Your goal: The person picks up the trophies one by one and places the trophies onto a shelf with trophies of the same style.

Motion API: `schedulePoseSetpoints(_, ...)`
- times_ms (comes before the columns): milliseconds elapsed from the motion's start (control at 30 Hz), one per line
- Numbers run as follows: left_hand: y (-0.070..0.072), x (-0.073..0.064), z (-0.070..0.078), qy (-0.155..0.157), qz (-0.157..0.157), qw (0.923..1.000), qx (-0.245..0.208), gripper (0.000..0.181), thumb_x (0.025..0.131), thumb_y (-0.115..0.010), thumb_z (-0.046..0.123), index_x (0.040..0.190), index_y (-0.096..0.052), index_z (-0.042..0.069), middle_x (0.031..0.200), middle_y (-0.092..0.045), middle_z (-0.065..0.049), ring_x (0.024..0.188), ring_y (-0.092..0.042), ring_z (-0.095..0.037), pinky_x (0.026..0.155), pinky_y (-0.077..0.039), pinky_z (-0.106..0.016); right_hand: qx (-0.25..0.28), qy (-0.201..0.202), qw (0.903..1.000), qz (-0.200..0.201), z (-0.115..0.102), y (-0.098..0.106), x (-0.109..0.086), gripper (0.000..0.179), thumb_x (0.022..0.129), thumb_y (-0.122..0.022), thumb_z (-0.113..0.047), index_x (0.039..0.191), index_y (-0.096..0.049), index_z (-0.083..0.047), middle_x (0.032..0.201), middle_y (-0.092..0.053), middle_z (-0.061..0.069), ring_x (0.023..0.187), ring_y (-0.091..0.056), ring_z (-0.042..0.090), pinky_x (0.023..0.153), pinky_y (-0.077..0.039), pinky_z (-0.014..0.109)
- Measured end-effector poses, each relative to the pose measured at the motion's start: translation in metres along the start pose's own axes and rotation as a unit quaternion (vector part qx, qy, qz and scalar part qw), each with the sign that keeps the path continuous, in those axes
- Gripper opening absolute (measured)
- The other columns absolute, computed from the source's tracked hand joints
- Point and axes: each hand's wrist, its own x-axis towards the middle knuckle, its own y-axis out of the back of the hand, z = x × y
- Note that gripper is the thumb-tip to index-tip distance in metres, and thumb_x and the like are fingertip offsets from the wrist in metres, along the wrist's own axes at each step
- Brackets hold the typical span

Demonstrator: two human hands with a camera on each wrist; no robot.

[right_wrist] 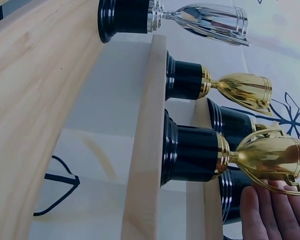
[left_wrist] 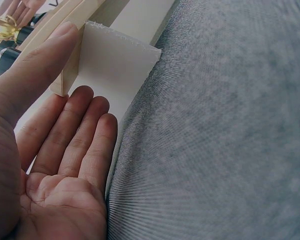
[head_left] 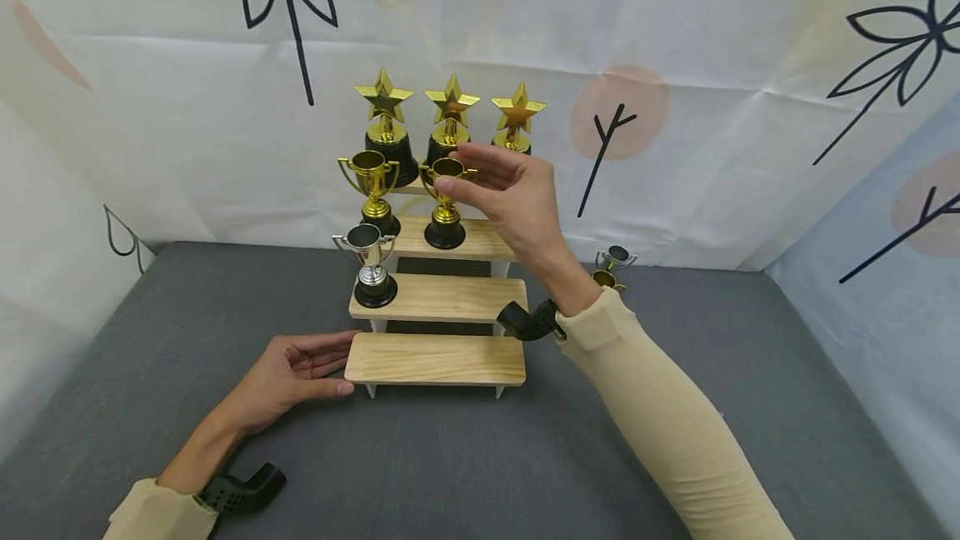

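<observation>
A stepped wooden stand stood on the grey counter, four tiers rising toward the back. The gold cup was on the second tier from the top, around mid-length, upright, its black base seated on the board. The right hand had it at the bowl and near handle: thumb across the front by the rim, fingers bent behind. How firm the pinch was could not be told. The left hand grasped nothing; its fingers lay extended against the left end of the bottom tier, probably steadying it. On the same tier as the held cup, to its left, stood a second gold cup; one tier lower, at the left, a silver cup. Three star trophies lined the top. Handling, by judgement: light, rigid, likely plastic; the mirror finish probably slick under the fingers. The thin looped handles and narrow stem seemed the fragile points. Better hold: around the bowl, or low on the broad base, without pulling on a loop. The star trophies close behind left the fingers little room; a knock there seemed the main risk.
</observation>
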Motion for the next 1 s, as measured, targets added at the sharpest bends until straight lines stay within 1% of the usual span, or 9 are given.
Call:
schedulePoseSetpoints(133,0.000,0.000,0.000,0.000,-0.002,1.0000,-0.003,0.066,0.084,-0.075,-0.012,0.141,-0.042,-0.022,0.142,-0.057,-0.017,0.123,-0.061,-0.012,0.099,-0.055,-0.031,0.024,0.004,0.9997,0.001,-0.003,0.002,-0.001,0.043,0.082,-0.081,0.007,0.123,-0.068,0.008,0.117,-0.073,0.017,0.106,-0.071,0.025,0.096,-0.059,0.037)
schedulePoseSetpoints(267,0.000,0.000,0.000,0.003,0.000,1.0000,-0.002,0.067,0.084,-0.076,-0.012,0.141,-0.043,-0.022,0.143,-0.054,-0.023,0.123,-0.061,-0.012,0.099,-0.055,-0.031,0.042,0.009,0.9991,0.001,-0.006,0.006,-0.003,0.043,0.082,-0.079,0.010,0.124,-0.067,0.010,0.116,-0.072,0.019,0.106,-0.071,0.025,0.095,-0.060,0.038)
schedulePoseSetpoints(400,-0.001,0.000,0.001,0.003,0.000,1.0000,0.000,0.067,0.083,-0.076,-0.012,0.140,-0.043,-0.022,0.143,-0.051,-0.030,0.122,-0.061,-0.013,0.099,-0.055,-0.031,0.053,0.015,0.9985,0.003,-0.008,0.010,-0.006,0.043,0.083,-0.077,0.012,0.125,-0.065,0.012,0.119,-0.069,0.026,0.108,-0.070,0.028,0.094,-0.060,0.040)
schedulePoseSetpoints(500,-0.001,0.000,0.001,0.003,0.000,1.0000,0.000,0.067,0.083,-0.076,-0.012,0.140,-0.043,-0.022,0.143,-0.051,-0.031,0.122,-0.061,-0.013,0.099,-0.055,-0.031,0.065,0.018,0.9977,0.005,-0.010,0.014,-0.009,0.043,0.084,-0.075,0.014,0.126,-0.065,0.011,0.120,-0.067,0.029,0.111,-0.069,0.031,0.095,-0.059,0.041)
schedulePoseSetpoints(600,-0.001,0.000,0.001,0.004,0.000,1.0000,0.000,0.067,0.083,-0.076,-0.012,0.140,-0.043,-0.022,0.143,-0.050,-0.032,0.122,-0.061,-0.013,0.099,-0.055,-0.030,0.071,0.025,0.9971,0.008,-0.011,0.019,-0.012,0.044,0.083,-0.074,0.016,0.126,-0.065,0.012,0.119,-0.068,0.028,0.111,-0.068,0.032,0.097,-0.059,0.042)
schedulePoseSetpoints(733,-0.001,0.000,0.001,0.006,0.001,1.0000,0.004,0.066,0.083,-0.076,-0.012,0.140,-0.044,-0.021,0.143,-0.047,-0.036,0.122,-0.061,-0.012,0.099,-0.055,-0.030,0.066,0.031,0.9973,0.012,-0.011,0.026,-0.018,0.046,0.083,-0.073,0.018,0.127,-0.061,0.016,0.117,-0.070,0.024,0.109,-0.070,0.027,0.098,-0.058,0.041)
schedulePoseSetpoints(867,-0.002,0.000,0.001,0.008,0.002,0.9999,0.008,0.066,0.084,-0.076,-0.011,0.141,-0.044,-0.021,0.143,-0.045,-0.040,0.122,-0.061,-0.012,0.099,-0.055,-0.030,0.061,0.032,0.9975,0.015,-0.012,0.032,-0.026,0.047,0.082,-0.073,0.019,0.127,-0.060,0.017,0.117,-0.071,0.020,0.109,-0.070,0.027,0.098,-0.058,0.041)
schedulePoseSetpoints(967,-0.002,0.001,0.001,0.006,0.002,0.9999,0.009,0.066,0.084,-0.076,-0.011,0.141,-0.044,-0.021,0.143,-0.045,-0.039,0.122,-0.061,-0.012,0.099,-0.055,-0.030,0.065,0.033,0.9972,0.015,-0.013,0.036,-0.030,0.047,0.081,-0.073,0.020,0.127,-0.061,0.017,0.116,-0.072,0.018,0.110,-0.069,0.028,0.099,-0.057,0.042)
schedulePoseSetpoints(1000,-0.001,0.000,0.001,0.005,0.002,1.0000,0.008,0.066,0.084,-0.076,-0.011,0.141,-0.044,-0.021,0.143,-0.047,-0.036,0.122,-0.061,-0.012,0.099,-0.055,-0.030,0.068,0.032,0.9971,0.015,-0.013,0.037,-0.032,0.048,0.081,-0.072,0.021,0.127,-0.060,0.017,0.116,-0.072,0.017,0.111,-0.069,0.028,0.099,-0.057,0.042)
